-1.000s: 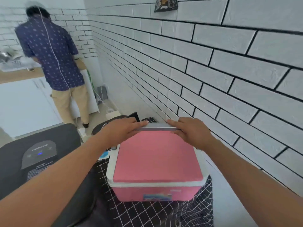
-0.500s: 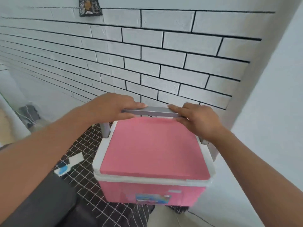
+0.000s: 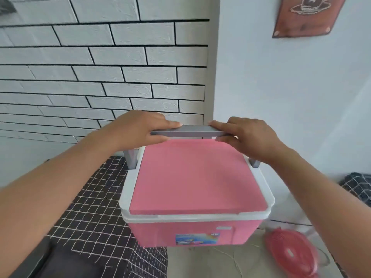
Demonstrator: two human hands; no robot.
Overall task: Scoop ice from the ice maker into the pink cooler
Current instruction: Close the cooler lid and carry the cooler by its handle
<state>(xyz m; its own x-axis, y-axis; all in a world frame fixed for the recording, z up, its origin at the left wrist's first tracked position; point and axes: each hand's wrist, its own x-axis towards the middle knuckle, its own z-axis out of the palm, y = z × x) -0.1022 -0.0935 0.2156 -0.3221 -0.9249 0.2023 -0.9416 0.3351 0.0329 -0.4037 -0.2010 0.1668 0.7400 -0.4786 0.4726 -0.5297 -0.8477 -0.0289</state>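
Observation:
The pink cooler [image 3: 192, 233] has a pink lid in a white frame, and the lid is closed. Its grey handle [image 3: 190, 131] is raised over the back edge. My left hand [image 3: 140, 128] grips the left end of that handle, thumb underneath. My right hand [image 3: 247, 137] grips the right end the same way. The cooler hangs partly past the edge of the black checked cloth [image 3: 90, 217], over the floor. The ice maker shows only as a dark grey edge [image 3: 34, 261] at the bottom left.
A white brick wall [image 3: 100, 77] runs behind, meeting a plain white wall with a brown coffee-cup sign [image 3: 307, 15]. A pink fan-like object [image 3: 291, 255] lies on the floor at bottom right. Another checked cloth [image 3: 359, 187] shows at the right edge.
With both hands on the handle, the cooler has swung right, off the cloth-covered surface toward the wall corner. The ice maker and the person at the counter have left the view.

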